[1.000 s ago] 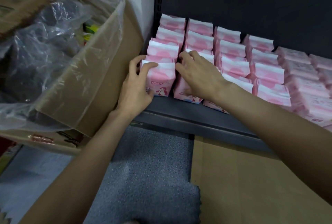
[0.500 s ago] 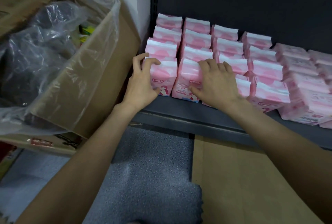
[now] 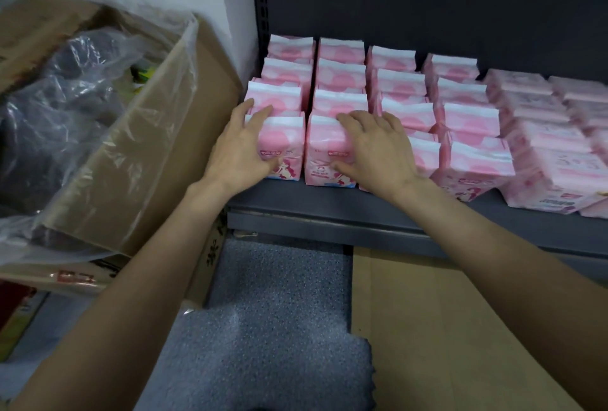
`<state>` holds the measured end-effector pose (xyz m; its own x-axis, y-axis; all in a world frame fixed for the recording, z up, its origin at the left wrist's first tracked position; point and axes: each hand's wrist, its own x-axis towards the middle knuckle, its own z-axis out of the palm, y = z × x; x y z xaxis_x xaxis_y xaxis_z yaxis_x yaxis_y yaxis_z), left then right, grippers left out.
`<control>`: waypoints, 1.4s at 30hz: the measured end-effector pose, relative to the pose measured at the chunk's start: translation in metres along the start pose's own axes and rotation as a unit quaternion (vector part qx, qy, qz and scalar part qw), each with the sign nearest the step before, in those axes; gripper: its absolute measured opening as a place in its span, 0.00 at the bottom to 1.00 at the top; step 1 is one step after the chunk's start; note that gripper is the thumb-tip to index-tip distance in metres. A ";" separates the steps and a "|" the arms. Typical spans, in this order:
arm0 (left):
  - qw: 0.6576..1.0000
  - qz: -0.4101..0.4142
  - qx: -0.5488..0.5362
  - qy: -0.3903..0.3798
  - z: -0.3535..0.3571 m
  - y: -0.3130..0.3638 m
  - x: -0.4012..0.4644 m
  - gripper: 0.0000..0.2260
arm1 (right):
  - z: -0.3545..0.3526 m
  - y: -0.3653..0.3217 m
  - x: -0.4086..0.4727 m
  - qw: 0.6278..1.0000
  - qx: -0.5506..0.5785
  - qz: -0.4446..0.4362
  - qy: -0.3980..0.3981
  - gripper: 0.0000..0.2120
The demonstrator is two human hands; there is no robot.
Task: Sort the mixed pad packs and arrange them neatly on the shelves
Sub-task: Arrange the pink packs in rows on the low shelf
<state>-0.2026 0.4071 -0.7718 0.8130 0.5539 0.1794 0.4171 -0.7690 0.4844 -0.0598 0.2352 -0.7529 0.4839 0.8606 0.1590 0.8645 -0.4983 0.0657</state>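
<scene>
Pink pad packs stand upright in several rows on the dark grey shelf (image 3: pixel 329 209). My left hand (image 3: pixel 240 150) lies on the front-left pack (image 3: pixel 288 144), fingers stretched over its top left edge, thumb across its front. My right hand (image 3: pixel 378 147) rests flat on the neighbouring front pack (image 3: pixel 324 160), fingers spread over its top and thumb on its face; it also hides part of the third row's front pack. The two front packs stand side by side, nearly touching. Paler pink packs (image 3: pixel 552 173) lie stacked further right.
A large cardboard box (image 3: pixel 158 153) lined with clear plastic (image 3: pixel 65 88) stands against the shelf's left end, with dark and green items inside. A grey foam mat (image 3: pixel 279 312) and a flat cardboard sheet (image 3: pixel 444 328) cover the floor below the shelf.
My right hand moved from the tilted second pack to lie flat over it, and that pack now stands upright beside the first. My left hand's fingers straightened over the front-left pack.
</scene>
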 end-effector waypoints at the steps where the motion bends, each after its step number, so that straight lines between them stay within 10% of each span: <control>1: 1.000 0.003 0.001 -0.001 -0.001 0.001 0.000 0.37 | 0.000 0.001 -0.002 1.000 0.003 0.000 0.000 0.37; 14: 0.993 -0.084 -0.069 -0.034 -0.017 0.013 0.011 0.46 | -0.012 0.007 0.000 0.999 0.033 0.011 -0.027 0.44; 24: 0.991 -0.058 -0.116 -0.031 -0.015 0.012 0.016 0.35 | -0.003 0.007 0.008 0.998 0.040 -0.015 -0.040 0.34; 42: 0.981 0.069 0.135 -0.123 -0.025 0.006 0.010 0.42 | -0.011 0.006 0.007 0.996 0.053 -0.028 -0.072 0.38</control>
<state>-0.2020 0.4158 -0.7451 0.9285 0.3714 0.0000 0.3622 -0.9057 0.2204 -0.0529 0.2371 -0.7405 0.4429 0.8965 0.0149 0.8962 -0.4422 -0.0350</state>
